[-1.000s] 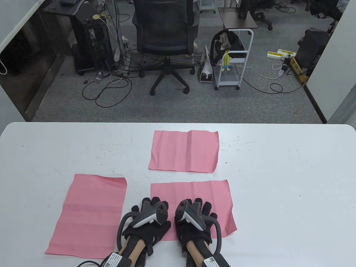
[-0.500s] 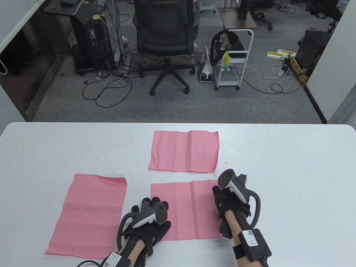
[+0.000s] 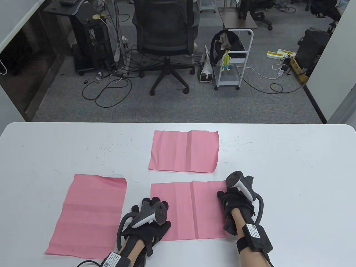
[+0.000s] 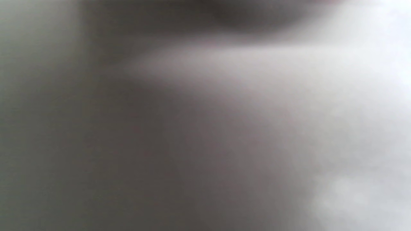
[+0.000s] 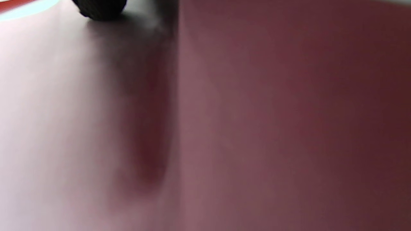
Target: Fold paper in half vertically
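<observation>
A pink paper (image 3: 180, 211) lies flat near the table's front edge, with a vertical crease down its middle. My left hand (image 3: 150, 204) rests flat on its lower left part, fingers spread. My right hand (image 3: 224, 197) stands on its side at the paper's right edge and covers that edge. Its thumb lies on the paper, and its other fingers are hidden under the hand. The right wrist view is filled by the pink paper (image 5: 273, 128), with one gloved fingertip (image 5: 99, 8) at the top. The left wrist view is a grey blur.
A second pink paper (image 3: 183, 151) lies behind the near one. A third (image 3: 89, 211) lies to the left of my left hand. The white table (image 3: 292, 180) stretches to the right. An office chair and a cart stand on the floor beyond.
My right hand has left the paper's middle beside the left hand and moved to its right edge, turning on its side. The left hand and the paper's left part have not moved.
</observation>
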The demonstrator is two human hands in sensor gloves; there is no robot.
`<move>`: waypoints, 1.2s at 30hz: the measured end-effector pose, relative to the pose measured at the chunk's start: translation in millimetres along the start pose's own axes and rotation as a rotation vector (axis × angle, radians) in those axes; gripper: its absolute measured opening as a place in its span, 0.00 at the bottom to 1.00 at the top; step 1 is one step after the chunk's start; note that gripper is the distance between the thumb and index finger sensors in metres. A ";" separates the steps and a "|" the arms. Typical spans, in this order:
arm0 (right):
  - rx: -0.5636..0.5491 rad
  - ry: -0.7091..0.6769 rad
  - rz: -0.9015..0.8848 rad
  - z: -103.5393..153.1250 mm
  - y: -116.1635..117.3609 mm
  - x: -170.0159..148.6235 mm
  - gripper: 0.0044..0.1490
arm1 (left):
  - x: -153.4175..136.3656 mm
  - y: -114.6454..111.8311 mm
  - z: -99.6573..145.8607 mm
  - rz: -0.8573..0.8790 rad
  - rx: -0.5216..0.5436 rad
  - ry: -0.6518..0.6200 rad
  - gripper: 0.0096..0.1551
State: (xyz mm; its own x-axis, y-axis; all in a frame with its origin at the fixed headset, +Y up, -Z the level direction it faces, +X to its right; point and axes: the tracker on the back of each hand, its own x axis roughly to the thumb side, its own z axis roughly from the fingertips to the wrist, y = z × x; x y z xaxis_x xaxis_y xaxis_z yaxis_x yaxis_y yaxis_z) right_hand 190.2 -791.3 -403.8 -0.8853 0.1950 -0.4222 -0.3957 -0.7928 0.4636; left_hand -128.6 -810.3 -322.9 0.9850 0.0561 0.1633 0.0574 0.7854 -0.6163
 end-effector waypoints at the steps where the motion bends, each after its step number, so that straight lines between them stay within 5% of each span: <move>1: -0.020 -0.004 -0.004 0.5 0.2 0.1 0.47 | 0.0 0.0 0.0 0.000 0.000 0.000 0.47; 4: -0.030 -0.013 -0.035 0.2 2.0 -1.6 0.35 | -0.1 0.1 0.0 -0.001 -0.001 0.000 0.47; 10: 0.136 -0.114 -0.269 -2.9 -7.4 -15.5 0.32 | -0.2 -0.1 0.0 0.000 -0.001 -0.001 0.47; 16: 0.373 -0.358 -0.681 12.2 -24.5 -33.9 0.39 | -0.3 -0.2 0.0 0.002 -0.002 -0.002 0.47; 23: 0.445 -0.623 -0.850 48.7 -8.4 -14.0 0.42 | -0.3 0.0 0.0 0.001 -0.002 -0.001 0.47; 31: 0.453 -0.731 -0.685 75.1 39.4 43.2 0.41 | -0.2 0.0 0.0 -0.002 0.000 0.000 0.47; 36: 0.238 -0.632 -0.160 87.5 63.8 73.6 0.40 | 0.1 0.2 0.0 -0.006 -0.003 0.001 0.47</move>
State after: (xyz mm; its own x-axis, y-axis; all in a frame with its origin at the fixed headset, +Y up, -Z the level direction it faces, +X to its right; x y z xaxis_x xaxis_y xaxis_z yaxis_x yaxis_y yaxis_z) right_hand 78.4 -777.0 -337.2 -0.7554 0.6553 0.0014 -0.5122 -0.5918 0.6225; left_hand -128.6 -810.1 -322.9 0.9848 0.0509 0.1658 0.0634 0.7839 -0.6176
